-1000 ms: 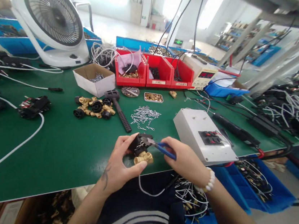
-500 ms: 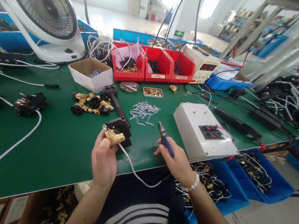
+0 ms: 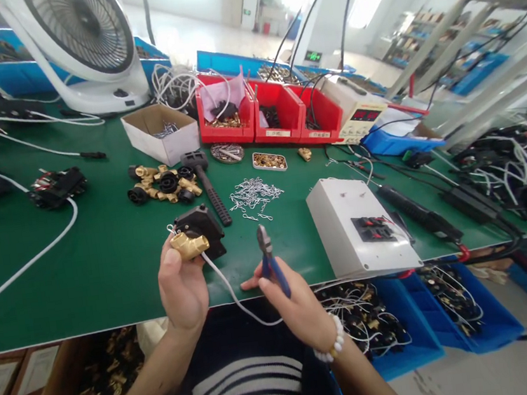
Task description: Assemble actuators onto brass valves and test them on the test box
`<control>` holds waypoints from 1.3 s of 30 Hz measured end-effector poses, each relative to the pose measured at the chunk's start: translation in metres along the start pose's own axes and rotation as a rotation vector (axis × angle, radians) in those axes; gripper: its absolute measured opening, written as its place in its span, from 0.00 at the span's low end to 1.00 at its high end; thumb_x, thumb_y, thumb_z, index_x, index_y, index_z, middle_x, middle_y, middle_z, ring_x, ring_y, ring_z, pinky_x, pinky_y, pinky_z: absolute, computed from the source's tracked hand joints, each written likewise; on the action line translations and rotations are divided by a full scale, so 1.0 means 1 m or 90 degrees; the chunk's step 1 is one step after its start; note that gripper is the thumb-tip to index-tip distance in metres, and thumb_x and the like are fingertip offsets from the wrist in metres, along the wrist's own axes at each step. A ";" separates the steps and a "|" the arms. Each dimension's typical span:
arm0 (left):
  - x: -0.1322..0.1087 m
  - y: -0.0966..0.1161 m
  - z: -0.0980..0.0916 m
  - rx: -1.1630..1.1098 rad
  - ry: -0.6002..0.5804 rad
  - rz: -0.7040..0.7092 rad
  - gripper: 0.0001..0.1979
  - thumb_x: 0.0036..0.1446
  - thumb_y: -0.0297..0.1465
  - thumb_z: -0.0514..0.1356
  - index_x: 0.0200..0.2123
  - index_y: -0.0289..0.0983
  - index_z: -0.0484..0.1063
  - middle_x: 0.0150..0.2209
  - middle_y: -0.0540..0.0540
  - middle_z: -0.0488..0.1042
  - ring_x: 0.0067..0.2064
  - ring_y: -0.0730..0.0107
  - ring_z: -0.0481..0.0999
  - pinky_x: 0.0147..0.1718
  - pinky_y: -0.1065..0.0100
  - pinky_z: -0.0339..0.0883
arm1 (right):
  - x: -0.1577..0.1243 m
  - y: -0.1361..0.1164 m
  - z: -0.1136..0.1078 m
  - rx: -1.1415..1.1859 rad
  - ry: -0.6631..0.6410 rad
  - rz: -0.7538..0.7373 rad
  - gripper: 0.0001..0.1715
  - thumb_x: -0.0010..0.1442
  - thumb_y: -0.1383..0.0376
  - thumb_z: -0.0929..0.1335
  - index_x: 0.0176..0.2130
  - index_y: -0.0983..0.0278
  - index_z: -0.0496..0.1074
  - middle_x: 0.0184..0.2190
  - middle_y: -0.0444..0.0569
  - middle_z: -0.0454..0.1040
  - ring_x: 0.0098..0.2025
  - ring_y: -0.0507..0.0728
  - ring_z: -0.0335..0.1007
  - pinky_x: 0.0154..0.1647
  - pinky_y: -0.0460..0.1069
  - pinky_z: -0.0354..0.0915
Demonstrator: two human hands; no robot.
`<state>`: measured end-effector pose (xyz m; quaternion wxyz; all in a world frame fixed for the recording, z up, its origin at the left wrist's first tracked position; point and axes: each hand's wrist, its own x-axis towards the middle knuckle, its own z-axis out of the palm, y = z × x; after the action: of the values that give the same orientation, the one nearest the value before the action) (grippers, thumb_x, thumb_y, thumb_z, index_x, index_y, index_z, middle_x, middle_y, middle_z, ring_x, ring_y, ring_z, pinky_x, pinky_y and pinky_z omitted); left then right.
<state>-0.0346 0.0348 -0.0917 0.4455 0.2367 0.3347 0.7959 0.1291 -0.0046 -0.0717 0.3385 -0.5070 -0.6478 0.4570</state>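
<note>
My left hand [image 3: 184, 290] grips a brass fitting [image 3: 189, 246] joined to a black housing [image 3: 203, 225], above the front of the green bench. A thin wire clip [image 3: 170, 229] stands up at the fitting's left side. From the housing a white cable [image 3: 229, 286] hangs down over the bench edge toward my right wrist. My right hand [image 3: 298, 299] is closed around blue-handled pliers [image 3: 275, 274], whose metal jaws point up and away from me. Beyond the pliers lies a heap of wire clips [image 3: 254, 192]. A black hammer [image 3: 209, 188] rests between that heap and several brass fittings with black caps [image 3: 164, 183].
A grey box with switches [image 3: 362, 227] stands right of my right hand. Red bins [image 3: 279, 135], a white carton [image 3: 161, 147] and a fan [image 3: 105, 101] line the back. Blue crates [image 3: 407, 349] of cabled parts sit below the edge.
My right hand has moved left, closer to the fitting, and the pliers' handles now show spread apart. My left hand has shifted slightly left with the fitting and housing.
</note>
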 end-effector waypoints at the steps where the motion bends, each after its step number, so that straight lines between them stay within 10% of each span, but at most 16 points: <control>1: 0.001 -0.001 0.000 -0.003 0.006 0.017 0.16 0.57 0.43 0.60 0.39 0.37 0.78 0.38 0.46 0.78 0.40 0.68 0.76 0.38 0.72 0.71 | 0.000 -0.001 0.005 -0.024 -0.013 -0.007 0.06 0.67 0.62 0.62 0.42 0.61 0.65 0.39 0.50 0.81 0.41 0.57 0.78 0.43 0.52 0.68; 9: 0.007 -0.004 0.002 -0.013 0.040 0.041 0.17 0.58 0.44 0.58 0.31 0.37 0.75 0.33 0.46 0.77 0.40 0.67 0.76 0.43 0.70 0.72 | 0.020 0.012 0.000 -0.122 0.180 -0.062 0.07 0.67 0.62 0.62 0.44 0.61 0.66 0.46 0.55 0.78 0.49 0.60 0.75 0.51 0.56 0.67; 17: 0.001 -0.002 0.006 -0.054 0.096 0.127 0.15 0.61 0.43 0.56 0.31 0.39 0.73 0.34 0.48 0.77 0.45 0.61 0.76 0.42 0.64 0.72 | -0.004 0.002 0.027 -0.099 0.009 -0.123 0.05 0.66 0.65 0.61 0.41 0.61 0.66 0.39 0.50 0.78 0.40 0.57 0.75 0.44 0.52 0.68; 25: 0.003 -0.006 0.003 0.021 0.079 0.077 0.19 0.61 0.46 0.54 0.32 0.38 0.76 0.32 0.45 0.77 0.42 0.59 0.77 0.34 0.65 0.73 | 0.037 0.012 -0.003 -0.134 0.196 -0.117 0.07 0.67 0.62 0.62 0.43 0.62 0.66 0.45 0.56 0.75 0.49 0.60 0.74 0.51 0.56 0.67; 29: -0.002 -0.010 -0.004 0.052 0.044 0.091 0.20 0.60 0.47 0.57 0.42 0.37 0.77 0.41 0.45 0.78 0.45 0.63 0.77 0.44 0.67 0.73 | 0.029 0.011 -0.004 -0.066 0.195 -0.093 0.05 0.68 0.62 0.62 0.41 0.61 0.66 0.31 0.46 0.75 0.35 0.55 0.73 0.40 0.50 0.68; 35: -0.015 -0.007 -0.013 0.389 -0.255 0.069 0.28 0.56 0.38 0.67 0.58 0.39 0.68 0.53 0.41 0.69 0.54 0.59 0.73 0.46 0.64 0.76 | 0.018 0.011 -0.006 -0.001 0.269 -0.085 0.06 0.66 0.61 0.67 0.42 0.60 0.69 0.34 0.44 0.72 0.34 0.53 0.70 0.37 0.48 0.68; 39: -0.019 -0.004 -0.008 0.521 -0.398 0.196 0.26 0.51 0.36 0.70 0.51 0.40 0.65 0.50 0.41 0.69 0.50 0.58 0.74 0.41 0.62 0.78 | 0.017 -0.002 -0.019 0.025 0.231 -0.157 0.06 0.67 0.62 0.67 0.45 0.59 0.70 0.40 0.46 0.74 0.42 0.55 0.73 0.46 0.50 0.70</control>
<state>-0.0285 0.0177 -0.1016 0.2737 0.6629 0.4301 0.5483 0.1409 0.0166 -0.0640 0.5129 -0.4912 -0.6242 0.3257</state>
